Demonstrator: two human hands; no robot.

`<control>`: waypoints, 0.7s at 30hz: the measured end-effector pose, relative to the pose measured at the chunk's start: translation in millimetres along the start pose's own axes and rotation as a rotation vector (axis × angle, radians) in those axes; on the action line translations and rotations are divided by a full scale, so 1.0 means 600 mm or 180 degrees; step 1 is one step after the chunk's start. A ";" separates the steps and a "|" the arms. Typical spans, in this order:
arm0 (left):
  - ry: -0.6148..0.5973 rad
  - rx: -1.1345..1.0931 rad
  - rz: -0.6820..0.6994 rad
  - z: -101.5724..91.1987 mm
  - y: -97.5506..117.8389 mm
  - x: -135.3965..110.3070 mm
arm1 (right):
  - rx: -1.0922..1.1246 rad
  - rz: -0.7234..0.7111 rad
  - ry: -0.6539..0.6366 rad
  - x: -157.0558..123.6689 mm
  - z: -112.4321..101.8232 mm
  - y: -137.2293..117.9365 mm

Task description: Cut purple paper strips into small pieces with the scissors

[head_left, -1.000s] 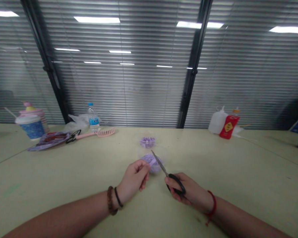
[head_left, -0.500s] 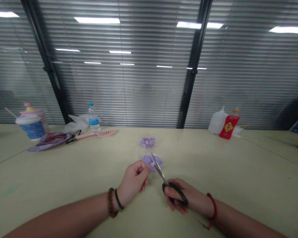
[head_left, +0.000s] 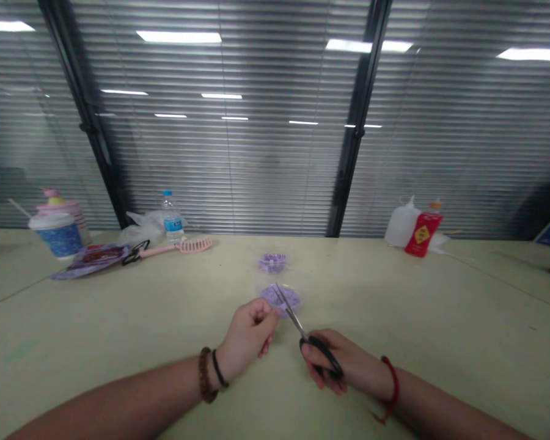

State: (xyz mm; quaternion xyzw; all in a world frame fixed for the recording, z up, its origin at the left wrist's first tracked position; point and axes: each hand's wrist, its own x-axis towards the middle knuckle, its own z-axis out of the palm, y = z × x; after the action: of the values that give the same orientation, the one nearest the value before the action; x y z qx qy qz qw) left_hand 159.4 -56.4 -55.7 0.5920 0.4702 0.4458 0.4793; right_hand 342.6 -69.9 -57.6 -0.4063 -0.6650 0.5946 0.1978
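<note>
Head view looks across a pale yellow-green table [head_left: 119,318], with both bare hands together near the bottom of the frame, around 6 o'clock. The left hand [head_left: 247,333] is curled closed, its thumb and fingertips [head_left: 272,315] pinched together; anything in that pinch is too small or hidden to make out. The right hand [head_left: 323,360] grips a pair of black-handled scissors [head_left: 297,321] by the loops, with the steel blades angled toward 11 o'clock. Their tips reach just beside the left fingertips, and whether the blades are closed on anything cannot be told.

A clear round dish with pale purple contents [head_left: 284,298] sits directly beyond the hands at 12 o'clock, partly under the blades. A smaller purple cluster [head_left: 272,263] lies farther out at 12 o'clock. A pink comb [head_left: 195,245], a water bottle [head_left: 172,219] and a blue cup [head_left: 55,239] stand off at 10 o'clock, with a white plastic jug [head_left: 401,223] and a red bottle [head_left: 422,235] at 2 o'clock.

The main risk looks like the blades: with the tips this close, a small slip could nick the left fingers. A loose pinch could also drop a small piece, and a careless wrist could nudge the light dish.
</note>
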 end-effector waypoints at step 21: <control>0.0134 -0.0388 0.0193 -0.008 -0.001 0.012 | 0.0145 -0.0079 0.0283 0.005 -0.007 0.005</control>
State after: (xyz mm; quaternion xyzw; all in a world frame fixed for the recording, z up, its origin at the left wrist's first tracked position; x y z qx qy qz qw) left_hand 156.0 -48.6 -54.9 0.5661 0.4340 0.5003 0.4908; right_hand 344.9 -65.3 -60.2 -0.4194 -0.6468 0.5885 0.2438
